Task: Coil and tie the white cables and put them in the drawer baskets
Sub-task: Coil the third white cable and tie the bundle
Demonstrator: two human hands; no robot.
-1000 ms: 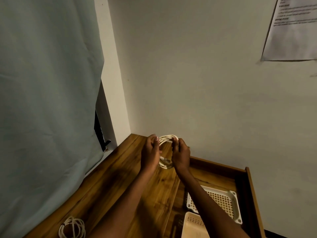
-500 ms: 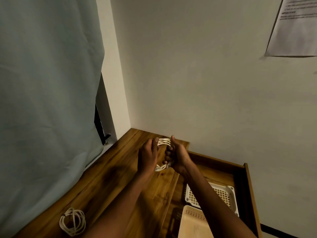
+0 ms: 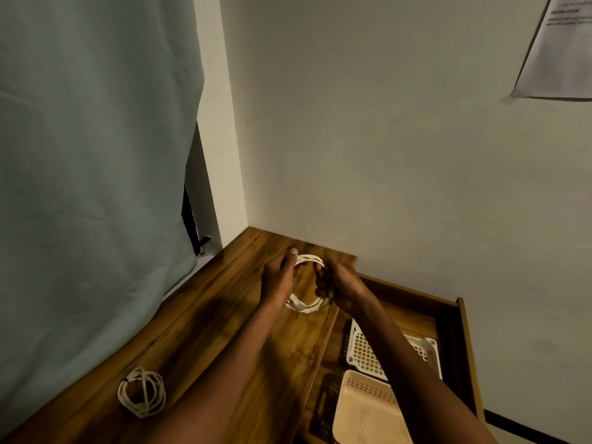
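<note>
Item: white cable (image 3: 307, 283), wound into a small multi-strand loop, held upright in the air just above the far end of the wooden bench (image 3: 224, 331), close to the corner of the wall.

Left hand (image 3: 278, 280): closed on the loop's left side, thumb up beside the top strands; seemingly placed to keep the turns stacked so they cannot spring apart.

Right hand (image 3: 336, 283): curled round the right side of the same loop, fingertips pinching the strands near the top; probably working the loose end round the bundle for the tie, though no free end or knot can be made out.

Second cable coil (image 3: 141, 392): lying flat on the near left of the bench, well apart from both hands; already wound, a dark band across its upper left, likely a tie, too small to confirm. Set aside, presumably awaiting the drawer.

Open drawer (image 3: 461, 331): pulled out to the right of the bench, directly below the right forearm.

White lattice basket (image 3: 365, 354): inside the drawer, at the back, partly hidden by the forearm; no cable visible in it.

Beige basket (image 3: 365, 408): inside the drawer, nearer, touching or just beside the white one; no cable visible in it either.

Stage, as judged: coiling done on the held cable, tying in hand, stowing of both coils not yet done.

Other: pale curtain (image 3: 96, 155) at left; sheet of paper (image 3: 563, 49) on the wall, upper right.
</note>
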